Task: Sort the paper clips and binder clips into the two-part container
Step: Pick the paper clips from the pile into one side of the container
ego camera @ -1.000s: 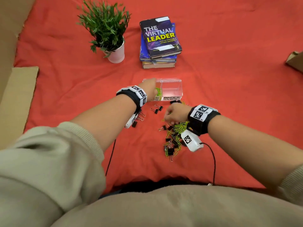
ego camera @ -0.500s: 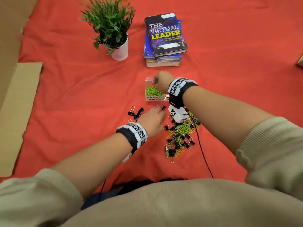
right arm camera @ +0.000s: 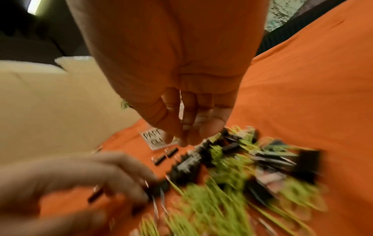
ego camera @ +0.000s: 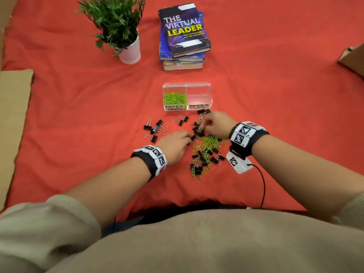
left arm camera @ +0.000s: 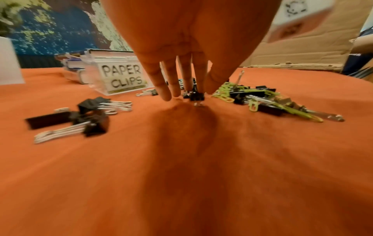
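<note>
Both hands work at a mixed pile [ego camera: 204, 152] of green paper clips and black binder clips lying on the red cloth, just in front of the two-part container [ego camera: 186, 96]. The container's left compartment, labelled PAPER CLIPS, holds a layer of green paper clips [ego camera: 174, 98]; the right compartment, labelled BINDER CLIPS, appears to hold nothing. The left hand [ego camera: 174, 144] is at the pile's left edge, its grip pinching a small black binder clip [left arm camera: 196, 95] between thumb and fingertips against the cloth. The right hand [ego camera: 216, 123] hovers over the pile's far side with fingers drawn together; the blurred wrist view does not show whether that grip holds anything. A loose group of binder clips [ego camera: 154, 129] lies apart to the left. Judgement: binder clips are light, rigid and springy, best taken across the black body, since the wire handles swing. Paper clips are light, thin, slippery wire and tangle readily; pinching one end and lifting slowly should separate them.
</note>
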`<state>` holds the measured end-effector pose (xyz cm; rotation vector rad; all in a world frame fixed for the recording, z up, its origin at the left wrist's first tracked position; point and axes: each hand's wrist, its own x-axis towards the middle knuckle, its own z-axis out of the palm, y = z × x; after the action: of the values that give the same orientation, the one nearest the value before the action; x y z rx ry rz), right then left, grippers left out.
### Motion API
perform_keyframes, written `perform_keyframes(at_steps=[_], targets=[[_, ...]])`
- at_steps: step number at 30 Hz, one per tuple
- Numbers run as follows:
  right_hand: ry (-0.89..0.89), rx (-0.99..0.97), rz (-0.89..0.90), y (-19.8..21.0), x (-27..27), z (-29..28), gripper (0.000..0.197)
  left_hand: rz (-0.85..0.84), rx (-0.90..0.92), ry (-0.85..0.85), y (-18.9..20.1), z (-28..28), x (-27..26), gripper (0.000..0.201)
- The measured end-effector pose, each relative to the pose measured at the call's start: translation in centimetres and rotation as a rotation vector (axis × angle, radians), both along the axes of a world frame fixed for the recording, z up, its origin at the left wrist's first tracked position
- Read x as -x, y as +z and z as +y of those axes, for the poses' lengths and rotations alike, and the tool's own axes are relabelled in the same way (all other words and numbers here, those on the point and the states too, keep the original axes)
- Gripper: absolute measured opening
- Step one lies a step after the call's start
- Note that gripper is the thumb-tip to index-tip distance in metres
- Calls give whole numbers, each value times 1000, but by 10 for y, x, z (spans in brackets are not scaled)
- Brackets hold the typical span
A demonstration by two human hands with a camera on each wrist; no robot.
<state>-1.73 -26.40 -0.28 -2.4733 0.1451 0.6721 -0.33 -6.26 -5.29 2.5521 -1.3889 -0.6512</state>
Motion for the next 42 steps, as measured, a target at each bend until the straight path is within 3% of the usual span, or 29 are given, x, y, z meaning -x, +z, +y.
perform_keyframes(at_steps=[5, 8, 11, 14, 17, 24, 29, 33, 37, 42], targets=[[67, 41, 95, -22, 42, -10, 23, -49, -18, 132, -1, 24, -13, 32], [33, -9, 15, -28, 42, -5, 27, -59, -1, 160, 4, 17, 0, 27], [13, 5, -69, -25, 40, 0, 18, -38, -1, 77, 9, 1, 26, 25], [130, -8, 11, -27, 48, 7, 11, 26, -71, 32, 7, -11, 46, 32], [286, 44, 66, -36, 60, 12, 21, 115, -129, 71, 1, -10, 49, 38], [170, 65, -64, -32, 58, -7, 16, 126, -91, 257, -3, 17, 22, 32], [459, 72, -21, -28, 76, 9, 13, 89, -78, 321, -2, 26, 21, 25], [563, 164, -34, -36, 86, 17, 21, 65, -12, 189, 3, 25, 31, 14], [630, 199, -45, -39, 88, 19, 20, 128, -126, 4, 2, 22, 38, 20], [632, 202, -34, -44, 88, 22, 22, 110, -156, -17, -2, 21, 38, 10]])
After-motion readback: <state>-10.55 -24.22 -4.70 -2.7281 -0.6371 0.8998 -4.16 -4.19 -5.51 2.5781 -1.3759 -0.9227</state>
